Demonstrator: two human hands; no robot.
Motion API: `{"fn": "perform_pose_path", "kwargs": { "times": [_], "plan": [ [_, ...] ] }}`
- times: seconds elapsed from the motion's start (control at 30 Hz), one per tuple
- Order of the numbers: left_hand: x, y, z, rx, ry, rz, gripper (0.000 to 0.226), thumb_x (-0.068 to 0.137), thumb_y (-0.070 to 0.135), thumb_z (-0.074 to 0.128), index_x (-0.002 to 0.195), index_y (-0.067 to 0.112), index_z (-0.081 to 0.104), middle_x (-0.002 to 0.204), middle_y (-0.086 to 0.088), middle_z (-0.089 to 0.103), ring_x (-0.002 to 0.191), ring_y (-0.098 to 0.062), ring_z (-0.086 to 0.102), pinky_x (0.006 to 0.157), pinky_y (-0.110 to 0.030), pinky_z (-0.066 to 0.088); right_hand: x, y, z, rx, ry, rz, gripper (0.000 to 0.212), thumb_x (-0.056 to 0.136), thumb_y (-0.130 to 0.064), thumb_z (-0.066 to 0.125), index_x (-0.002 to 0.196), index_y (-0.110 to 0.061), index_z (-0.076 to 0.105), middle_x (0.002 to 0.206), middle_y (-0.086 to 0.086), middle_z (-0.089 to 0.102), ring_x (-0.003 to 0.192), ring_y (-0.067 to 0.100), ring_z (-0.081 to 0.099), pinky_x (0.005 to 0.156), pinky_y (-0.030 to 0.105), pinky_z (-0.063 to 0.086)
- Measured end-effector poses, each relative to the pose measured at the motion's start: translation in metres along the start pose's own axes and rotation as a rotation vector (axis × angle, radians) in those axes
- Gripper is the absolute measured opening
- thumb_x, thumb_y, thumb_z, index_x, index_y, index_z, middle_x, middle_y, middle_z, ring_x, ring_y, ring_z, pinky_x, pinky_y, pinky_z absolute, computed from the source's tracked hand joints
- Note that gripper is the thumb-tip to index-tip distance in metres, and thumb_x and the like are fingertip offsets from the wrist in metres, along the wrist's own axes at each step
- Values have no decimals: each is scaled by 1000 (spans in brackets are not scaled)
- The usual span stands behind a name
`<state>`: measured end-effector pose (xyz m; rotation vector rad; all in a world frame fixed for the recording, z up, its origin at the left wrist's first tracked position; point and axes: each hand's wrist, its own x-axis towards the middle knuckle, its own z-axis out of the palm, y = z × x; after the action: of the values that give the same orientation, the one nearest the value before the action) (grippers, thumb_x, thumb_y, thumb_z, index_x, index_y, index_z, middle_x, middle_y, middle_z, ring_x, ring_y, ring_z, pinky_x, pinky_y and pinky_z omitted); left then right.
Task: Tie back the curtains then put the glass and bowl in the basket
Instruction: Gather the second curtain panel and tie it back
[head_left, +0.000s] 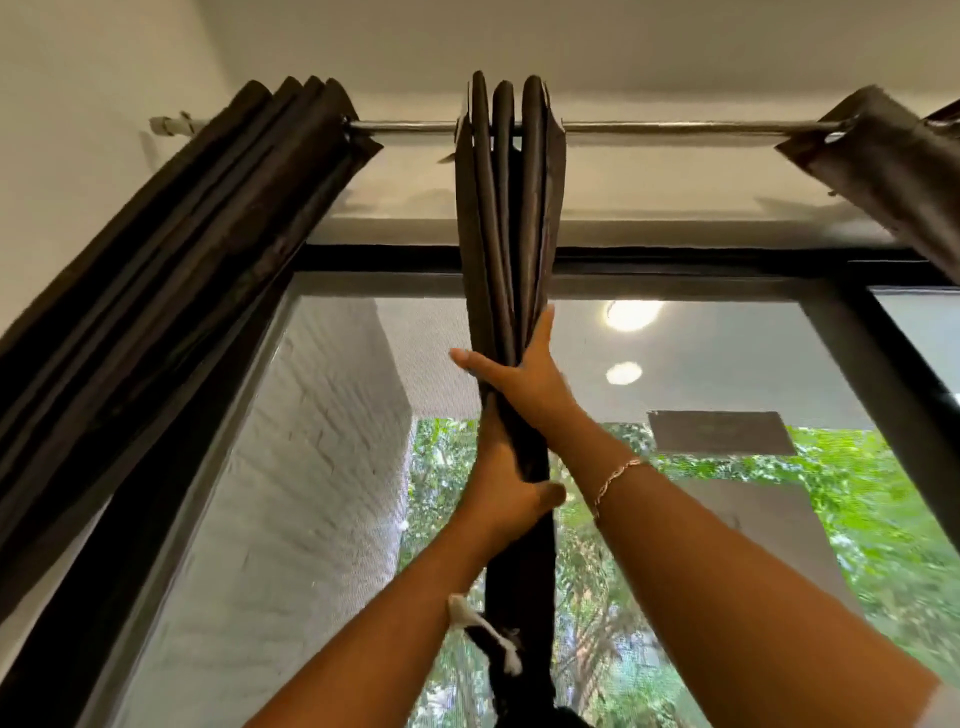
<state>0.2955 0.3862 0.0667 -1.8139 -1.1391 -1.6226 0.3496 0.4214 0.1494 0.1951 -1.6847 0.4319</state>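
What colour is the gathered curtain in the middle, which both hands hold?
The middle curtain is plain dark brown, with no pattern; the head view shows it.

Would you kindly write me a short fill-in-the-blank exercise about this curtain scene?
1. The left hand and right hand both grip the ____ curtain.
2. The bracelet is on the ____ wrist.
3. On the curtain, the left hand sits ____ the right hand.
Missing words: middle; right; below.

dark brown curtain (506, 218) of faintly glossy cloth, shiny metal rod (670, 127), matt white wall (78, 104)
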Motion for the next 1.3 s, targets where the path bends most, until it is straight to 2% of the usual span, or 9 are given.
{"fn": "perform_pose_path", "kwargs": {
  "times": [0.07, 0.2, 0.33, 0.5, 0.7, 0.9, 1.0, 1.07, 1.3],
  "plan": [
    [3, -3, 8, 4, -5, -10, 96, 62, 15, 56, 145, 14, 10, 142, -5, 37, 126, -17, 42, 94, -23, 43, 6, -2, -1, -400, -9, -131, 95, 84, -10, 62, 147, -32, -5, 140, 20, 37, 110, 37, 52, 86, 37, 46],
    [10, -5, 25, 21, -50, 5, 84, 71, 10, 48, 146, 14, 11, 146, -5, 30, 134, -19, 32, 104, -32, 37, 8, -3, -25, -708, -94, -91, 47, 88, 3, 42, 133, -9, 49, 137, 23, 43, 123, 40, 43, 105, 42, 36],
    [31, 7, 56, 93, -64, 59, 77, 81, -9, 43, 148, 13, 11, 152, -14, 24, 138, -30, 28, 106, -41, 34, 8, 6, -64, -700, 163, 46, 37, 89, 0, 43, 125, 0, 50, 134, 23, 45, 119, 40, 46, 94, 40, 39],
    [43, 21, 92, -26, -91, 72, 66, 80, -13, 39, 140, 9, 28, 132, -19, 48, 118, -35, 48, 90, -43, 46, 8, 12, -97, -704, 347, 130, 30, 90, -3, 42, 118, -1, 52, 131, 20, 45, 115, 41, 48, 92, 40, 41],
    [17, 5, 105, -74, 30, 48, 60, 85, -6, 39, 141, 8, 25, 135, -12, 46, 120, -27, 48, 72, -14, 35, -10, 23, -79, -828, 163, -9, 37, 87, 1, 41, 123, -4, 49, 126, 21, 47, 111, 43, 49, 85, 40, 42],
    [2, -16, 90, -2, 76, -17, 52, 90, -5, 43, 139, 8, 30, 126, -7, 52, 114, -24, 53, 71, -17, 35, -30, 30, -46, -779, 120, -44, 21, 86, 2, 40, 103, -3, 52, 117, 24, 49, 99, 42, 53, 70, 36, 37],
    [-17, -12, 82, 61, 125, -96, 19, 99, 6, 34, 99, 13, 52, 74, 3, 65, 67, -3, 63, 57, -10, 46, -49, 37, -35, -736, 86, -1, 29, 88, 4, 38, 115, -2, 50, 118, 25, 49, 102, 41, 52, 73, 35, 36],
    [-28, -14, 79, -135, 171, -171, 28, 102, 15, 24, 85, 17, 47, 66, -1, 55, 46, -3, 53, 40, -8, 41, -63, 41, -29, -700, 56, 31, 39, 90, 3, 40, 128, -4, 45, 121, 24, 49, 107, 40, 51, 80, 36, 40],
    [-85, -10, 88, -37, 117, -293, 36, 99, 5, 35, 134, 0, 39, 97, -21, 64, 53, 5, 48, 48, -3, 39, -118, 47, -34, -617, -45, 79, 54, 89, 5, 37, 139, -16, 37, 130, 20, 40, 96, 36, 53, 71, 30, 36]
  ]
}}
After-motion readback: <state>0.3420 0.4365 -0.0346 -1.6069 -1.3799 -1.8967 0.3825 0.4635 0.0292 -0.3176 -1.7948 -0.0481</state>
